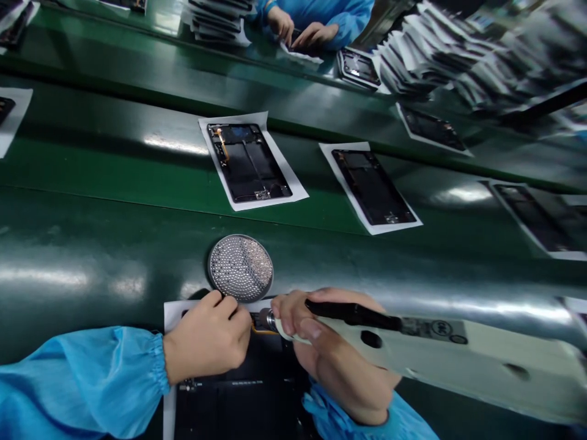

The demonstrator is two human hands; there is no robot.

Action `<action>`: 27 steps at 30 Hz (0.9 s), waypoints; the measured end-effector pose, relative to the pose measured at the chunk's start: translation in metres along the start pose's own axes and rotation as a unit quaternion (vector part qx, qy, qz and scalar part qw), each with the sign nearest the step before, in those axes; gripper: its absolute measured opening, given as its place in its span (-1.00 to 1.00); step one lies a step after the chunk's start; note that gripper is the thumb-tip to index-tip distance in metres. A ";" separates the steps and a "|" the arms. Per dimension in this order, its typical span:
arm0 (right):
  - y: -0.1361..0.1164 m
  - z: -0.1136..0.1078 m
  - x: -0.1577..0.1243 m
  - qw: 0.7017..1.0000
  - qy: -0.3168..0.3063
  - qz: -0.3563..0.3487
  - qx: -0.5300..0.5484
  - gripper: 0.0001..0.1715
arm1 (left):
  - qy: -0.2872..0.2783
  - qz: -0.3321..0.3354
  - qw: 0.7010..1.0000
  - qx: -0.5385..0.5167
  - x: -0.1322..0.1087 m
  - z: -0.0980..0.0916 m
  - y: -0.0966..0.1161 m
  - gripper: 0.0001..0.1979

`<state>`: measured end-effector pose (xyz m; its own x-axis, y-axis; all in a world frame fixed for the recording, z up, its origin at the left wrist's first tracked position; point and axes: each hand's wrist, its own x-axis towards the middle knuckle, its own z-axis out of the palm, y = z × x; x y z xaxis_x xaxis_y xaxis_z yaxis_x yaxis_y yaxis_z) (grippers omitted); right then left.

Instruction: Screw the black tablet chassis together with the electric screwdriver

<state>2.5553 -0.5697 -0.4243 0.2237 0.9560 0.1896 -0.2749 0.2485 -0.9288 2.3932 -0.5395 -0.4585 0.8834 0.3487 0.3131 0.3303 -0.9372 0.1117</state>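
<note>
The right hand (339,360) is clamped on an electric screwdriver (440,348), its bit at a phone frame (238,403); the left hand (206,339) curls together on the frame's edge.

the feed comes through bright, with overhead light laying long white streaks of glare across the glossy green belt (92,275). shadows stay soft and faint. the perforated metal dish (241,267) throws back sharp glints. the frame bends hard toward its edges, and the stacked sheets (463,55) at the top right smear into blur. the electric screwdriver (463,360) by my right hand (334,360) looks soft and stretched.
</note>
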 end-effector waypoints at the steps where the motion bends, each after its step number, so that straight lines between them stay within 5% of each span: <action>1: 0.000 -0.001 0.000 1.000 0.002 0.002 -0.001 -0.71 | -0.001 0.001 1.000 0.003 0.001 0.000 0.001 -0.82; 9: -0.003 -0.012 -0.001 0.999 -0.002 0.025 -0.020 -0.63 | -0.073 0.009 0.997 0.014 0.007 -0.004 0.011 -0.81; 27: -0.003 -0.039 -0.002 0.999 -0.027 0.019 -0.038 -0.64 | -0.089 0.007 0.996 0.007 0.026 0.002 0.024 -0.81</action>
<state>2.5920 -0.5790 -0.4338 0.1625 0.9722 0.1688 -0.2095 0.2012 -0.9569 2.4250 -0.5530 -0.4497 0.9327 0.3311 0.1432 0.3201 -0.9426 0.0952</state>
